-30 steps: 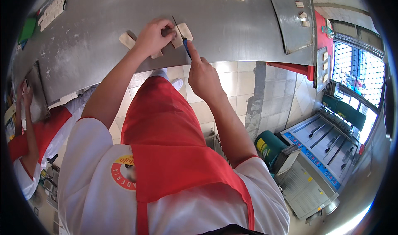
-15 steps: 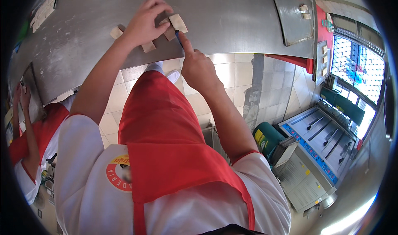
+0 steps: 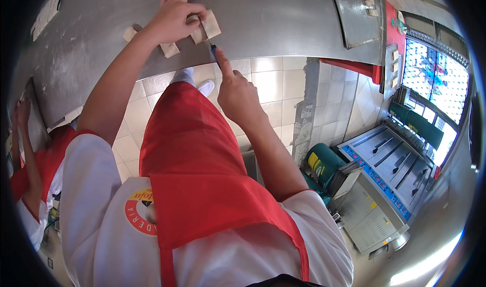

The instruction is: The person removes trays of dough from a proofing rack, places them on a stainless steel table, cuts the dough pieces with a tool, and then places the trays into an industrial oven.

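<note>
My right hand (image 3: 239, 94) is closed round the blue handle of a knife (image 3: 214, 53), its index finger stretched along the handle. The thin blade lies between two pale dough pieces, one on the right (image 3: 212, 25) and one on the left (image 3: 198, 35). My left hand (image 3: 174, 17) reaches over them, thumb and a bent finger gripping the dough near the blade's far end, other fingers raised. Beside my left wrist lies another dough piece (image 3: 170, 50), and one more (image 3: 130, 33) sits farther left, partly behind the forearm.
The grey metal table (image 3: 273, 21) ends just short of my apron. A metal tray (image 3: 357, 23) with several small dough pieces stands at the right. At the far left, a co-worker's hands (image 3: 23, 112) are over another tray. A machine with a blue control strip (image 3: 377, 175) stands at the lower right.
The dough under my hands has moved slightly left on the picture, with the view shifting. The right dough piece is now more apart from the blade, and my left fingers have shifted over the dough.
</note>
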A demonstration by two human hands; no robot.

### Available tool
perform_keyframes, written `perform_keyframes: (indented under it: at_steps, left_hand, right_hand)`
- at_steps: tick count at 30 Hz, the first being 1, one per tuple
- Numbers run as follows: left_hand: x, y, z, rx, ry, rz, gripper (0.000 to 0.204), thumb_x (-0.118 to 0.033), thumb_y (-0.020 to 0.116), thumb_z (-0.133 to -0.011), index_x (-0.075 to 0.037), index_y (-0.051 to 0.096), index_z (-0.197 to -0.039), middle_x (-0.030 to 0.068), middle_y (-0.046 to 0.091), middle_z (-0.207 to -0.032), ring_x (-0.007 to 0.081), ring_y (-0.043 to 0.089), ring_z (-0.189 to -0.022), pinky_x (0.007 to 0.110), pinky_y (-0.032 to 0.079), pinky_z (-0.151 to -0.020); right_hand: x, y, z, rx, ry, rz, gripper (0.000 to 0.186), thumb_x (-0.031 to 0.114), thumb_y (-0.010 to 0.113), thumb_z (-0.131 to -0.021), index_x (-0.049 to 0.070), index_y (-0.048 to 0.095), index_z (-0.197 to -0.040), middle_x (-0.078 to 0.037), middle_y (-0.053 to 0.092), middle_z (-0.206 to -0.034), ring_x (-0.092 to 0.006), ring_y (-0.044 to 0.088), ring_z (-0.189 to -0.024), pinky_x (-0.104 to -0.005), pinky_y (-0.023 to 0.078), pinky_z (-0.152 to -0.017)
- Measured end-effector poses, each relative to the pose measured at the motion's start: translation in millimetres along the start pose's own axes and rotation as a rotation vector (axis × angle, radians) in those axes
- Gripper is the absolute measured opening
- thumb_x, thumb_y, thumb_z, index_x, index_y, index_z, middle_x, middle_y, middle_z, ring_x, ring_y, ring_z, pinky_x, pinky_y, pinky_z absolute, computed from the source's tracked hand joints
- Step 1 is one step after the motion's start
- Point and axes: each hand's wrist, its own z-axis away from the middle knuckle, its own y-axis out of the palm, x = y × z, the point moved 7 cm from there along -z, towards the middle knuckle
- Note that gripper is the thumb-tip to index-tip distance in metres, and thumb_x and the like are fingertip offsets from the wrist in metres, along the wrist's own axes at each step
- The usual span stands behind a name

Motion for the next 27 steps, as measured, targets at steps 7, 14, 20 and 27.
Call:
perform_keyframes:
  at_steps: [7,14,20,27]
  left_hand:
    - [-30,-6,13,0.051,0.114,0.105,0.021,-0.014,0.077,-0.078,-0.013,0.069,-0.097,0.0013,0.051,-0.151,0.0361,0.039,-0.144,0.053,0.024,-0.123]
    - [-30,10,9,0.063,0.088,-0.113,0.034,-0.023,0.081,-0.074,-0.018,0.070,-0.105,0.0016,0.053,-0.147,0.0370,0.039,-0.143,0.055,0.025,-0.122]
    - [-25,-9,21,0.021,0.007,0.259,0.055,-0.024,0.085,-0.072,-0.014,0.065,-0.122,0.0068,0.054,-0.146,0.0340,0.053,-0.134,0.046,0.041,-0.113]
    - [-53,-11,36,-0.051,-0.064,0.007,0.088,-0.031,0.090,-0.070,-0.015,0.052,-0.147,0.0138,0.056,-0.140,0.0338,0.054,-0.131,0.049,0.037,-0.114]
  right_hand:
    - [-2,4,2,0.016,-0.010,-0.007,0.084,0.007,0.052,-0.090,0.017,0.020,-0.167,-0.031,0.066,-0.103,-0.0475,0.071,-0.082,-0.0543,0.059,-0.075]
    - [-34,16,64,-0.016,0.066,-0.070,0.080,0.006,0.051,-0.093,0.023,0.023,-0.166,-0.031,0.067,-0.102,-0.0491,0.070,-0.085,-0.0560,0.057,-0.076]
    - [-59,-45,79,-0.331,0.021,-0.067,0.071,0.007,0.051,-0.097,0.027,0.031,-0.163,-0.025,0.063,-0.099,-0.0472,0.067,-0.079,-0.0572,0.055,-0.071]
    - [-70,-115,-120,-0.624,-0.168,0.292,0.061,0.010,0.059,-0.093,0.016,0.048,-0.153,-0.023,0.060,-0.118,-0.0394,0.064,-0.106,-0.0528,0.053,-0.088]
